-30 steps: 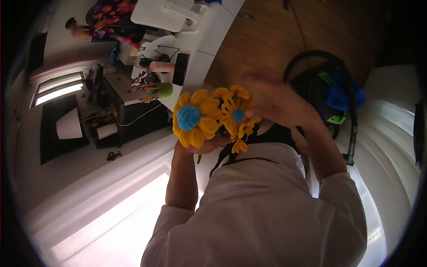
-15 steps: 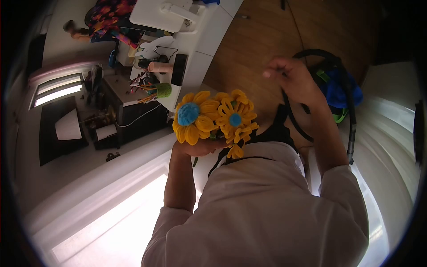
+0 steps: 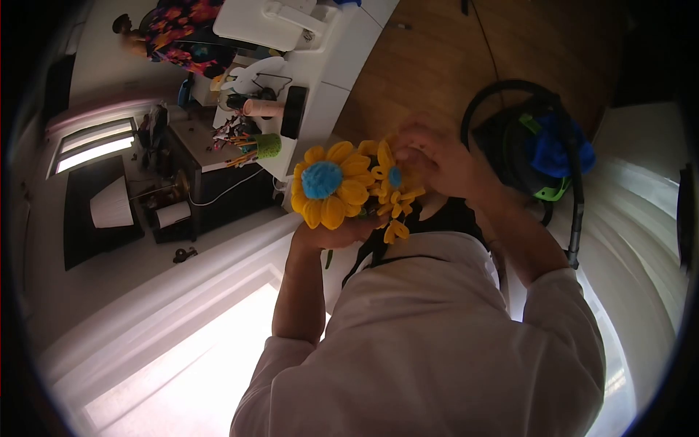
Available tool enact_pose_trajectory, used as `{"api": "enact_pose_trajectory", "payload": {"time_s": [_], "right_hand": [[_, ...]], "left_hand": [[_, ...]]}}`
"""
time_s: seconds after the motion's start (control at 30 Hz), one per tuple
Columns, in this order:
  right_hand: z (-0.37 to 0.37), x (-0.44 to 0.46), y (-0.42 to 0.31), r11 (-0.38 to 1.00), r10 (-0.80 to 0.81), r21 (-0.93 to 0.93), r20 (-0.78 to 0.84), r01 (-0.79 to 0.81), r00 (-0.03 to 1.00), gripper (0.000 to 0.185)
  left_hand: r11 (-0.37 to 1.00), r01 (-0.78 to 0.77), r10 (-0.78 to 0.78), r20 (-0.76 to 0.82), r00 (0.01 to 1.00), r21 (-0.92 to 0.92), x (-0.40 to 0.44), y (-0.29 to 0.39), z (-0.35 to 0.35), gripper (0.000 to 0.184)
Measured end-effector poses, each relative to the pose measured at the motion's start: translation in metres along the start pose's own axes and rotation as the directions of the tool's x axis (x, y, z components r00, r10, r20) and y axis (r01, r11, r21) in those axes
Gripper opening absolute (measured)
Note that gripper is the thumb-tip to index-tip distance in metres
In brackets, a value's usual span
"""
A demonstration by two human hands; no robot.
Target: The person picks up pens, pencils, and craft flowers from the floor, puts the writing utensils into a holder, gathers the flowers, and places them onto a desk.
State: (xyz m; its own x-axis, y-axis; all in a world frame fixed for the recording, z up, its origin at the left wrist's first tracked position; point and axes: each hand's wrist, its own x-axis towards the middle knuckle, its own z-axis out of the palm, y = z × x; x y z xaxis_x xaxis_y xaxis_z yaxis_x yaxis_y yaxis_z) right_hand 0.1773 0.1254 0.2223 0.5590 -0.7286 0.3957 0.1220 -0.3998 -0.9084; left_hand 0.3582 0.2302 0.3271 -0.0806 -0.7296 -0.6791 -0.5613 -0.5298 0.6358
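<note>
My left hand [image 3: 341, 234] is closed around the stems of a bunch of yellow pipe-cleaner flowers, held in front of my waist. The large flower [image 3: 322, 180] has a fuzzy blue centre and faces up on the left. Beside it, a smaller flower [image 3: 395, 177] with looped petals and a blue centre is turned to the right. My right hand [image 3: 440, 162] is at that smaller flower, its fingers bent and pinching at the petals on its right edge; the fingertips are partly blurred. Most of the stems are hidden by the left hand and the blooms.
A vacuum cleaner [image 3: 539, 156] with a black hose and blue cloth stands on the wooden floor [image 3: 429, 65] at right. At left, a white desk [image 3: 318, 113] holds a phone [image 3: 293, 112] and a green pencil cup [image 3: 268, 146]. Another person [image 3: 186, 33] is at far upper left.
My right hand has moved left and down, from the air onto the smaller flower. That flower has turned to the right, and the bunch has shifted slightly right. The other person has moved a little.
</note>
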Motion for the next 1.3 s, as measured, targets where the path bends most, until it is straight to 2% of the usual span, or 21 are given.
{"api": "enact_pose_trajectory", "payload": {"time_s": [0.07, 0.17, 0.27, 0.37, 0.43, 0.47, 0.53, 0.57, 0.67, 0.7, 0.73, 0.87, 0.93, 0.97, 1.03, 1.07, 1.1, 1.13, 1.2, 1.23, 1.3], "right_hand": [[-0.006, 0.000, 0.017, 0.993, 0.109, 0.056, -0.049, -0.106, 0.993, 0.011], [-0.012, -0.003, 0.052, 0.988, 0.115, -0.083, -0.142, -0.128, 0.983, 0.010], [-0.018, -0.001, 0.053, 0.982, 0.189, 0.014, -0.179, -0.189, 0.966, 0.008], [-0.025, -0.005, 0.052, 0.967, 0.250, -0.047, -0.012, -0.250, 0.968, 0.012], [-0.022, -0.018, 0.076, 0.918, 0.392, -0.013, -0.112, -0.396, 0.913, 0.016], [-0.024, -0.021, 0.088, 0.919, 0.391, -0.015, -0.109, -0.394, 0.914, 0.016], [-0.036, -0.026, 0.122, 0.772, 0.476, -0.297, -0.316, -0.562, 0.820, 0.013], [-0.039, -0.038, 0.161, 0.723, 0.446, -0.359, -0.409, -0.590, 0.796, 0.016], [-0.053, -0.070, 0.246, 0.508, 0.518, -0.396, -0.568, -0.765, 0.639, 0.020], [-0.065, -0.085, 0.278, 0.305, 0.654, -0.567, -0.460, -0.765, 0.601, 0.022], [-0.076, -0.098, 0.302, 0.111, 0.775, -0.723, -0.367, -0.682, 0.515, 0.026], [-0.081, -0.143, 0.305, 0.106, 0.802, -0.517, -0.461, -0.849, 0.380, 0.036], [-0.073, -0.162, 0.325, 0.170, 0.747, -0.709, -0.360, -0.685, 0.559, 0.047], [-0.068, -0.164, 0.321, 0.179, 0.751, -0.712, -0.347, -0.679, 0.562, 0.047], [-0.060, -0.161, 0.305, 0.399, 0.636, -0.683, -0.275, -0.612, 0.721, 0.041], [-0.053, -0.152, 0.300, 0.399, 0.635, -0.683, -0.275, -0.612, 0.722, 0.041], [-0.046, -0.144, 0.295, 0.528, 0.498, -0.793, -0.002, -0.304, 0.867, 0.038], [-0.037, -0.135, 0.287, 0.599, 0.331, -0.800, 0.290, 0.037, 0.898, 0.035], [-0.012, -0.085, 0.188, 0.805, 0.523, -0.394, 0.119, -0.443, 0.844, 0.037], [-0.002, -0.052, 0.124, 0.777, 0.626, -0.151, 0.081, -0.612, 0.775, 0.039], [0.011, -0.012, 0.043, 0.727, 0.683, 0.005, 0.104, -0.687, 0.723, 0.042]], "left_hand": [[0.997, -0.011, 0.016, -0.056, 0.998, 0.077, 0.001, -0.008, -0.003, 0.025], [0.917, -0.332, 0.349, -0.043, 0.936, 0.222, 0.016, -0.057, -0.005, 0.026], [0.940, -0.282, 0.308, -0.120, 0.944, 0.192, 0.023, -0.075, -0.001, 0.029], [0.943, -0.260, 0.304, -0.219, 0.927, 0.208, 0.020, -0.093, 0.003, 0.034], [0.721, -0.381, 0.581, -0.206, 0.787, 0.578, 0.024, -0.125, 0.003, 0.037], [0.723, -0.380, 0.581, -0.210, 0.786, 0.578, 0.021, -0.116, 0.004, 0.037], [0.801, -0.593, 0.553, -0.485, 0.678, 0.085, 0.014, -0.098, 0.012, 0.051], [0.801, -0.593, 0.552, -0.486, 0.678, 0.081, 0.014, -0.097, 0.013, 0.051], [0.856, -0.426, 0.265, -0.457, 0.849, -0.294, 0.013, -0.103, 0.012, 0.036], [0.938, -0.241, 0.324, -0.388, 0.863, 0.248, 0.018, -0.113, 0.008, 0.033], [0.692, -0.014, 0.330, -0.298, 0.896, 0.722, 0.021, -0.120, 0.005, 0.031], [0.661, -0.046, 0.525, -0.418, 0.741, 0.749, 0.015, -0.108, 0.002, 0.013], [0.670, -0.009, 0.485, -0.428, 0.762, 0.742, 0.014, -0.115, 0.000, 0.013], [0.674, 0.016, 0.450, -0.427, 0.784, 0.739, 0.011, -0.120, -0.001, 0.013], [0.689, 0.023, 0.451, -0.453, 0.769, 0.725, 0.009, -0.125, -0.001, 0.013], [0.704, 0.017, 0.462, -0.475, 0.749, 0.710, 0.010, -0.125, -0.001, 0.013], [0.705, 0.014, 0.463, -0.476, 0.748, 0.709, 0.012, -0.124, -0.001, 0.013], [0.674, 0.006, 0.508, -0.469, 0.722, 0.739, 0.013, -0.121, -0.001, 0.013], [0.643, -0.012, 0.555, -0.455, 0.696, 0.766, 0.014, -0.117, 0.000, 0.013], [0.633, 0.026, 0.532, -0.459, 0.711, 0.774, 0.015, -0.114, 0.001, 0.013], [0.622, 0.050, 0.519, -0.458, 0.722, 0.782, 0.019, -0.106, 0.004, 0.012]]}}
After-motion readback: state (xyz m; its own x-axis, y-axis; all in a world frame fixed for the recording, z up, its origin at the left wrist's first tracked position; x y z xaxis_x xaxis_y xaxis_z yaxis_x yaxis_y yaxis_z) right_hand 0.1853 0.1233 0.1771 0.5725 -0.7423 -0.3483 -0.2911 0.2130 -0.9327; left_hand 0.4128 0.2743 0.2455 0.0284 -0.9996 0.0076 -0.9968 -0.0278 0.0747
